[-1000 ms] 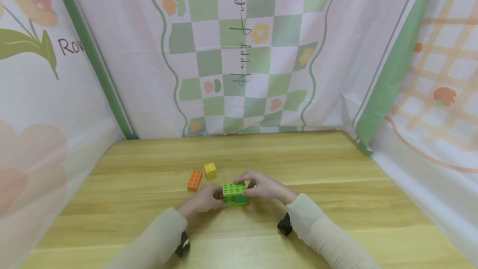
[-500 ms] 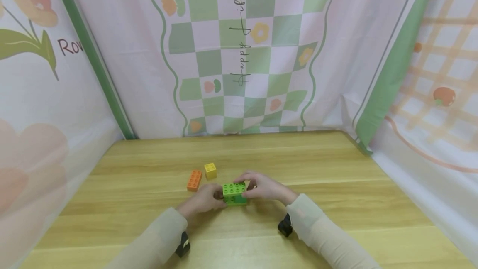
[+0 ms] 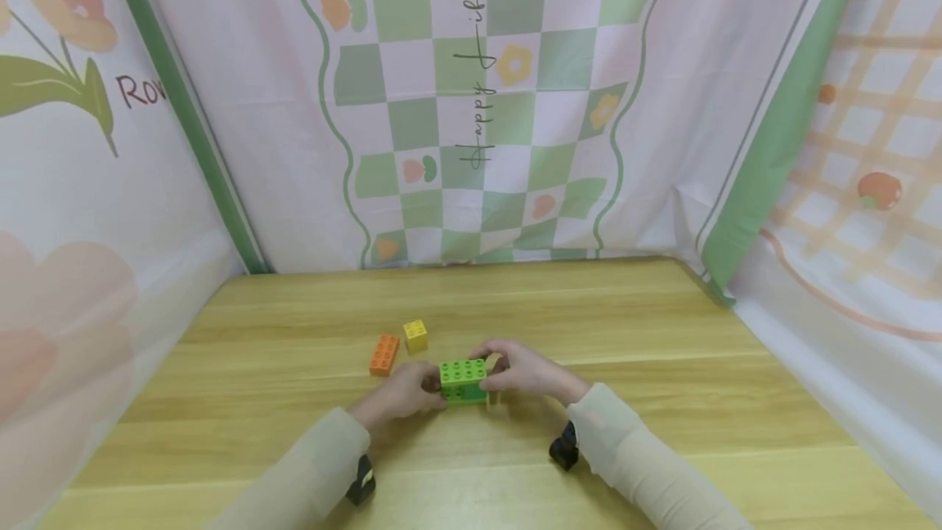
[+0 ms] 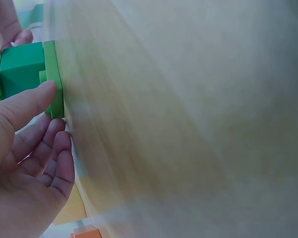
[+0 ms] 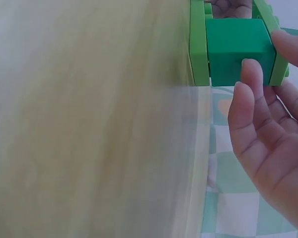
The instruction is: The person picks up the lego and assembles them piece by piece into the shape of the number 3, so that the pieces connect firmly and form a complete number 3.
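A stack of green toy building bricks (image 3: 463, 371) stands on the table between the two hands. Its dark green brick (image 5: 238, 52) sits between a light green lower plate (image 5: 198, 54) and a studded light green top. From the left, the left hand (image 3: 403, 393) pinches the lower plate at its end, thumb on the near side (image 4: 48, 89). At the opposite end, the right hand (image 3: 524, 370) holds the top piece, thumb at its near edge and index finger behind. Its other fingers (image 5: 252, 74) curl loosely in front of the dark green brick.
Left of the stack, an orange brick (image 3: 384, 355) lies beside a small yellow brick (image 3: 415, 335), both just beyond the left hand. The wooden table (image 3: 625, 325) ends at a patterned cloth (image 3: 486, 219) behind, with more cloth at both sides.
The right hand has shifted slightly to the right, so its fingers cover less of the top studs. The left hand, the stack and the loose bricks keep their places.
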### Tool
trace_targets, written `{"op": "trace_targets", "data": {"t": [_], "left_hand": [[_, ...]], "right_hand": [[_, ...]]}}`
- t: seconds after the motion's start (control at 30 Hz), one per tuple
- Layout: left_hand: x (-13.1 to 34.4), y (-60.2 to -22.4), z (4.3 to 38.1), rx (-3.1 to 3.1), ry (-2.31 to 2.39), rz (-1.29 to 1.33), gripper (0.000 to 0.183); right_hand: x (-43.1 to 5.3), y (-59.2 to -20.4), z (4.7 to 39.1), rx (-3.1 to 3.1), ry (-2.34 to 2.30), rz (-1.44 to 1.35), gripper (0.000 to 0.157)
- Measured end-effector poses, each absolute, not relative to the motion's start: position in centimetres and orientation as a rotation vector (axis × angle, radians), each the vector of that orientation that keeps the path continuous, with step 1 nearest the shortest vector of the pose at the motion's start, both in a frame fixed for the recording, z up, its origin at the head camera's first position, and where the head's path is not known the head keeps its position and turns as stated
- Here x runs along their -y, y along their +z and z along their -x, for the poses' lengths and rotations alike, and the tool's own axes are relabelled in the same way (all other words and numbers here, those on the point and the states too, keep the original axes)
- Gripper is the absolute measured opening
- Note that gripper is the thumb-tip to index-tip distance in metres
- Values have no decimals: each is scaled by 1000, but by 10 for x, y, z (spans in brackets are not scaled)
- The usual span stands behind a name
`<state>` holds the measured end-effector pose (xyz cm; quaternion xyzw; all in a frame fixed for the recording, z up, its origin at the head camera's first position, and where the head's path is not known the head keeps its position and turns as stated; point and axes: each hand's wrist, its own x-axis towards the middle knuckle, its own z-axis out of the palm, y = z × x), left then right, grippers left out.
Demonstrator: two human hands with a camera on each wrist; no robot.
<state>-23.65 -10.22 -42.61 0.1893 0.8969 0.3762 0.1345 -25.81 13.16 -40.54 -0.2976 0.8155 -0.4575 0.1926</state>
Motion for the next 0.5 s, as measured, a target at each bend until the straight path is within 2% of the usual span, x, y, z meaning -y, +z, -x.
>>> {"op": "trace_targets", "data": {"t": [0.5], "left_hand": [[108,-422,236,-2583,1146,-620,23]], "right_hand": [[-132,-403,260,-2302,-1268,844,38]]}}
